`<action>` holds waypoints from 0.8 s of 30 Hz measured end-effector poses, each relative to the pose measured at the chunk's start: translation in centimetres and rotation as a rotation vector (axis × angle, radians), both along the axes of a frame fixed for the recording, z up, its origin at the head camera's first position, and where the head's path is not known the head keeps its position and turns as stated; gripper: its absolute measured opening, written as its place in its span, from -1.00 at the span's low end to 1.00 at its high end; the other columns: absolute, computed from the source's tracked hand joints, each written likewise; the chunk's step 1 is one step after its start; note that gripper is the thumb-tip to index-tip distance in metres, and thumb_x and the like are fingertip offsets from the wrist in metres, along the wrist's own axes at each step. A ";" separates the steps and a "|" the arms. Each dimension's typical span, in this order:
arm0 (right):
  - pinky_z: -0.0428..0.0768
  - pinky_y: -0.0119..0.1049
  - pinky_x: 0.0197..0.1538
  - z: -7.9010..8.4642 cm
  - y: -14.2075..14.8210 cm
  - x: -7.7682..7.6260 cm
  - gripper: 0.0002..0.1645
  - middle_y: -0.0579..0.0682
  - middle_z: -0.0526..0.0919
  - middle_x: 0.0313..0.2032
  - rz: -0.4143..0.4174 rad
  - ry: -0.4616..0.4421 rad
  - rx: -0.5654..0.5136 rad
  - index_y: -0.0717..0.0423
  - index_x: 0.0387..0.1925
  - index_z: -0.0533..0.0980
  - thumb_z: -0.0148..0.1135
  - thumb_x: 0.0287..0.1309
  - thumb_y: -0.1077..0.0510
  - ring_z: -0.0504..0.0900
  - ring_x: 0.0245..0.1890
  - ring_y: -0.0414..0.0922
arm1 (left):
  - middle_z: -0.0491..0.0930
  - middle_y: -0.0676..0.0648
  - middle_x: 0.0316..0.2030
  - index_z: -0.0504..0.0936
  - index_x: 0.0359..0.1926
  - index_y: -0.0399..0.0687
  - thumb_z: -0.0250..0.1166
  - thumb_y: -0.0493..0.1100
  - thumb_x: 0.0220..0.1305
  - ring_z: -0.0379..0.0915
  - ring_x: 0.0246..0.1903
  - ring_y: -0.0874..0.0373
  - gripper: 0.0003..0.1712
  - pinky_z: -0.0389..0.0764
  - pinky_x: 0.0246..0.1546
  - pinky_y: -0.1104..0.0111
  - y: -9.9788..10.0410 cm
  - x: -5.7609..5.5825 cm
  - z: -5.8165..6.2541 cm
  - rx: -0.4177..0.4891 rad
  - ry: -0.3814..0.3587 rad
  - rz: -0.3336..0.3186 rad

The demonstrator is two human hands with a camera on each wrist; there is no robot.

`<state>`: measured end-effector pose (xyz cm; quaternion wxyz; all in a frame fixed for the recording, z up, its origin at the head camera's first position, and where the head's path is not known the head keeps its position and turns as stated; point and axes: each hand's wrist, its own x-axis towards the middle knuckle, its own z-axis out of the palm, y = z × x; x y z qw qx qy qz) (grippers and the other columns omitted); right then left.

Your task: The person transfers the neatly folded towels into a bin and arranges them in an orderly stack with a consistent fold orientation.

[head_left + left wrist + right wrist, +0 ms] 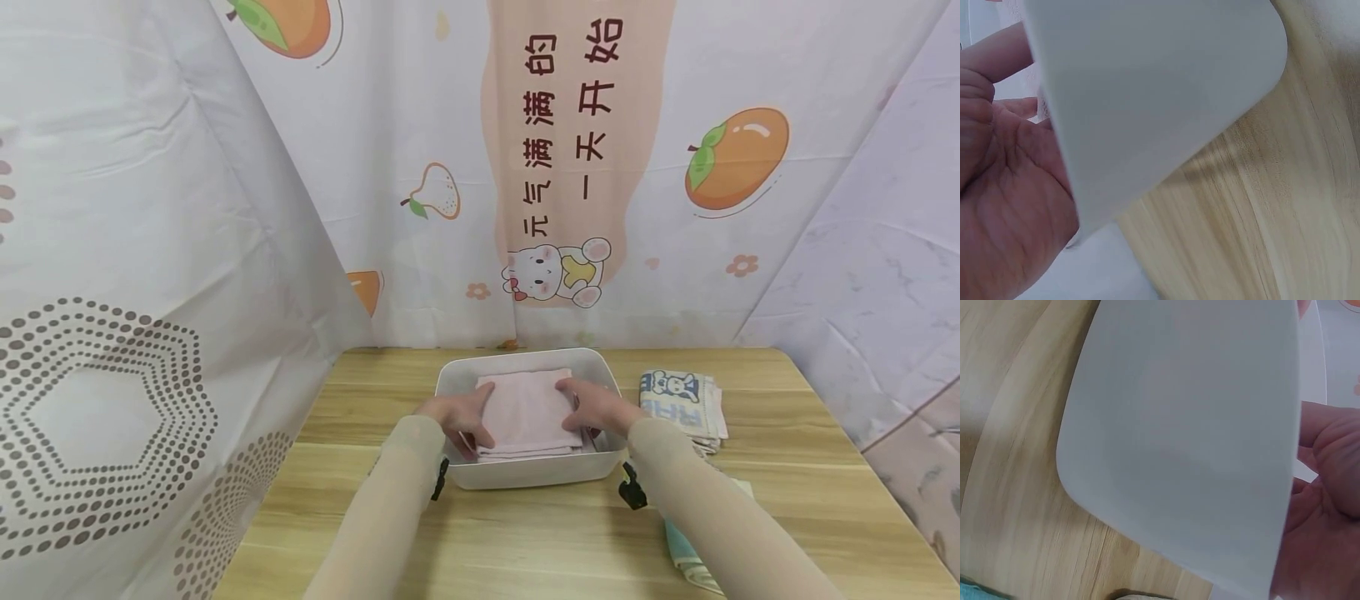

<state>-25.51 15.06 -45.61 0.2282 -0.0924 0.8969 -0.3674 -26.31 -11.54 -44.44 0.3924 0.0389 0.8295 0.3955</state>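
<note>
A folded pink towel (527, 408) lies inside a white rectangular bin (525, 477), on top of more folded cloth whose edges show along the near side. My left hand (461, 414) reaches over the bin's left part, its spread thumb and finger touching the towel's left edge. On the opposite side my right hand (596, 406) touches the right edge in much the same way. In the left wrist view, the bin's outer wall (1154, 94) hides part of the left fingers. The right wrist view likewise has the wall (1179, 437) covering the right fingertips.
Right of the bin, a folded cream towel with a blue animal print (675, 404) lies on the wooden table (525, 542). Nearer, a folded teal and cream towel (684, 554) is partly under the right forearm. A printed curtain (420, 275) hangs behind the table.
</note>
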 end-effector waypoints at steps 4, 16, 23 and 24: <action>0.61 -0.22 -0.33 -0.2 0.0 0.1 -0.05 0.30 0.45 0.26 0.037 0.051 0.047 0.19 0.49 0.24 0.43 0.09 0.30 0.59 -0.28 -0.03 | 0.54 -0.32 -0.23 -0.31 0.65 0.17 0.47 -0.44 0.15 0.62 -0.45 -0.05 0.37 0.77 -0.30 0.06 -0.1 0.1 0.0 -0.019 0.016 -0.001; 0.43 0.14 0.29 -0.1 -0.1 0.1 -0.06 0.31 0.40 0.38 0.089 0.106 0.147 0.21 0.47 0.28 0.47 0.07 0.25 0.52 0.12 0.12 | 0.56 -0.35 -0.25 -0.28 0.65 0.25 0.45 -0.49 0.14 0.64 -0.47 -0.07 0.36 0.77 -0.37 0.08 -0.4 0.1 -0.5 0.010 -0.003 0.025; 0.43 0.14 0.26 0.0 0.0 0.1 -0.08 0.31 0.45 0.34 0.085 0.107 0.155 0.21 0.45 0.30 0.48 0.07 0.25 0.54 0.05 0.12 | 0.54 -0.36 -0.21 -0.24 0.65 0.30 0.45 -0.50 0.14 0.64 -0.46 -0.08 0.36 0.77 -0.40 0.11 -0.5 0.0 -0.5 0.013 -0.030 0.046; 0.48 0.10 0.19 0.1 0.0 0.2 -0.08 0.31 0.47 0.31 0.083 0.104 0.155 0.21 0.45 0.30 0.48 0.07 0.25 0.57 -0.02 0.11 | 0.54 -0.37 -0.21 -0.24 0.64 0.30 0.45 -0.50 0.13 0.64 -0.46 -0.08 0.36 0.77 -0.40 0.12 -0.5 0.0 -0.5 0.013 -0.031 0.047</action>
